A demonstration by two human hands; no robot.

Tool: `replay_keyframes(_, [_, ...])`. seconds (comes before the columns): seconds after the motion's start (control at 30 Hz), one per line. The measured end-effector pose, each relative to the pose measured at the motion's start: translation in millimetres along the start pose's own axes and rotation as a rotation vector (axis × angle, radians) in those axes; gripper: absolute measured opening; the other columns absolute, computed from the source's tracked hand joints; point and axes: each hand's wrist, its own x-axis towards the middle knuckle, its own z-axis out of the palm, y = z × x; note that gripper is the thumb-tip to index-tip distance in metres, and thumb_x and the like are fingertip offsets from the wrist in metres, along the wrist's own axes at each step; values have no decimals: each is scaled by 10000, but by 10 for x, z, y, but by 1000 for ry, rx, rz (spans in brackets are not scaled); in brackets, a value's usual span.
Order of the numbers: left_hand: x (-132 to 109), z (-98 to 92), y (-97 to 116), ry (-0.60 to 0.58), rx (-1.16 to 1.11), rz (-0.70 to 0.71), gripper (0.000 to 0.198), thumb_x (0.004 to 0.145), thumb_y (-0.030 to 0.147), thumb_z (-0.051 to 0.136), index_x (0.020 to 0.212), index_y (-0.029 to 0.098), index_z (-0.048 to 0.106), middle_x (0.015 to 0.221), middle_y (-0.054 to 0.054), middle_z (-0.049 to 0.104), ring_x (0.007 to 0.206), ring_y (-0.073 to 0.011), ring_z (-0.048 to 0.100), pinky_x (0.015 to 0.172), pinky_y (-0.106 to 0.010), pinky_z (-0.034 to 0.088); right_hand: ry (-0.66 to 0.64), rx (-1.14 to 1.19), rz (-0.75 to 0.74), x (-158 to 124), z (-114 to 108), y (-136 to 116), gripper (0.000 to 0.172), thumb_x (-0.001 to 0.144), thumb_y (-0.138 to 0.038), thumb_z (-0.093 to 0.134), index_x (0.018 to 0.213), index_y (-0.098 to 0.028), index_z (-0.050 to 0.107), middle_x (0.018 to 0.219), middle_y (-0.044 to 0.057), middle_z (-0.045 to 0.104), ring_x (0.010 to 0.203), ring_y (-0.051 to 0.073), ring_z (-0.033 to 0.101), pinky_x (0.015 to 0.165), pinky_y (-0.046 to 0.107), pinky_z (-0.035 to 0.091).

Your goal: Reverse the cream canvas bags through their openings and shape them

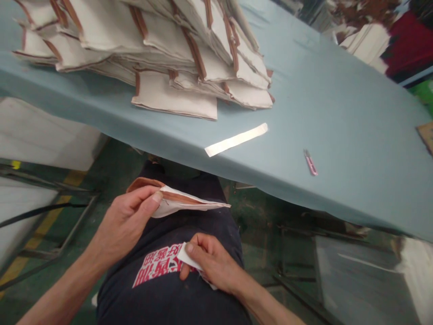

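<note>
My left hand (130, 216) pinches a folded cream cloth bag with brown trim (189, 203) at its near end, thumb on top, held flat over my lap below the table edge. My right hand (208, 262) rests against my dark shirt, its fingers curled around a small white paper strip (187, 256). A large pile of similar cream bags with brown straps (162, 49) lies on the blue-covered table (338, 113) above.
A long white strip (237, 139) lies on the table near its front edge. Small pink thread snips (310, 162) lie to its right. A brown board corner (426, 135) shows at the far right. Metal frames and a green floor are below.
</note>
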Motion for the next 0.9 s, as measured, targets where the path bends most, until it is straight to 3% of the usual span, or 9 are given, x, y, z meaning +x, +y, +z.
replay_keyframes(0.1, [-31, 2, -35, -20, -22, 11, 410, 1015, 515, 605, 859, 200, 816, 739, 6, 784, 646, -176, 692, 595, -212, 525, 102, -79, -82, -2, 9, -114, 743, 875, -978, 659, 870, -244, 544, 683, -19, 682, 528, 97, 400, 517, 247, 270])
replay_keyframes(0.2, [-62, -39, -15, -30, -82, 8, 420, 1051, 517, 601, 873, 209, 823, 727, 6, 794, 634, -172, 698, 584, -200, 538, 231, -216, -223, -178, 20, -399, 600, 996, -795, 686, 829, -234, 555, 717, -20, 627, 629, 115, 461, 593, 254, 328])
replay_keyframes(0.27, [-76, -88, 49, -47, -124, 1, 440, 1058, 516, 604, 810, 211, 802, 711, 6, 789, 597, -160, 675, 563, -193, 543, 232, -287, -296, -315, 48, -655, 493, 1028, -657, 704, 817, -235, 561, 692, -36, 592, 618, 115, 446, 595, 263, 322])
replay_keyframes(0.37, [-100, -160, 156, -65, -138, 2, 469, 1055, 518, 621, 734, 218, 785, 638, 13, 736, 542, -148, 637, 550, -188, 560, 334, -366, -433, -411, 132, -1044, 365, 993, -476, 722, 770, -241, 552, 629, -63, 534, 565, 105, 404, 563, 266, 301])
replay_keyframes(0.5, [-164, -205, 138, -116, -121, -1, 443, 1085, 549, 608, 951, 248, 904, 821, -22, 837, 675, -185, 765, 617, -193, 623, 399, -461, -554, -334, 246, -1378, 309, 946, -414, 683, 727, -246, 544, 564, -80, 486, 508, 96, 355, 511, 256, 270])
replay_keyframes(0.57, [-195, -214, 64, -131, -98, 2, 421, 1094, 551, 616, 1031, 270, 923, 939, -35, 871, 766, -198, 809, 660, -188, 642, 396, -490, -539, -284, 278, -1434, 311, 952, -418, 677, 727, -244, 551, 564, -81, 482, 506, 96, 352, 503, 251, 265])
replay_keyframes(0.7, [-215, -225, -27, -166, -73, 15, 385, 1104, 527, 616, 1096, 302, 928, 970, -21, 886, 772, -190, 814, 668, -177, 638, 388, -517, -510, -236, 301, -1413, 293, 965, -395, 677, 743, -241, 564, 588, -78, 494, 526, 101, 382, 527, 255, 282])
replay_keyframes(0.9, [-193, -178, 154, -177, -188, 34, 383, 1098, 480, 607, 981, 296, 921, 748, 22, 840, 623, -167, 744, 577, -178, 590, 381, -514, -458, -163, 285, -1339, 310, 967, -434, 717, 761, -247, 582, 598, -53, 566, 546, 121, 477, 553, 271, 322])
